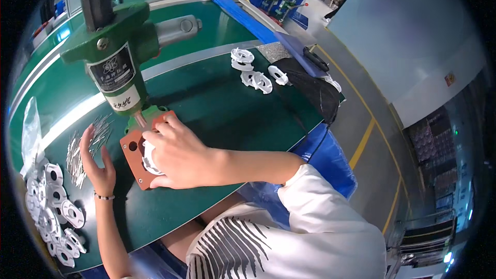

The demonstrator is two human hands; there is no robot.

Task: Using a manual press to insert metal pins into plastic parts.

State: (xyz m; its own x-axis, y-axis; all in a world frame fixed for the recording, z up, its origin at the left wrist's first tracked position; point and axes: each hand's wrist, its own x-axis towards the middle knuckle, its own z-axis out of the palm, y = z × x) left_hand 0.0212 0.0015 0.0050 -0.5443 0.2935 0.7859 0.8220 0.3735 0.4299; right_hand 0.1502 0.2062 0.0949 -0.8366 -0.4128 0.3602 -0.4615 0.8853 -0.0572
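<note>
From where I stand, a person sits at the near side of a green worktable [206, 95], both hands on the left half of it. The right hand [181, 155] arches over a reddish-brown block [133, 162], its fingers bent across the far part and its thumb down by the near edge. A white ring-shaped part [149, 158] lies at the block, mostly covered by that hand; I cannot tell whether the fingers pinch it or only rest over it. The left hand [98, 170], with a beaded bracelet [104, 196] at its wrist, is held up with the fingers extended and the thumb well apart from them. It is just beside a loose spread of thin metal pins [77, 163], though I cannot tell whether it touches any. Over the block's far side stands a green hand press [118, 72], its metal ram [140, 119] pointing down close to the right fingers. At the near left, a heap of white parts [49, 209] lies beside a clear plastic bag [32, 134]. Far to the right, a smaller group of white parts [253, 75] sits near a black cloth bag [312, 88] on the table's right edge. Below that edge is a blue plastic-lined bin [330, 157].
</note>
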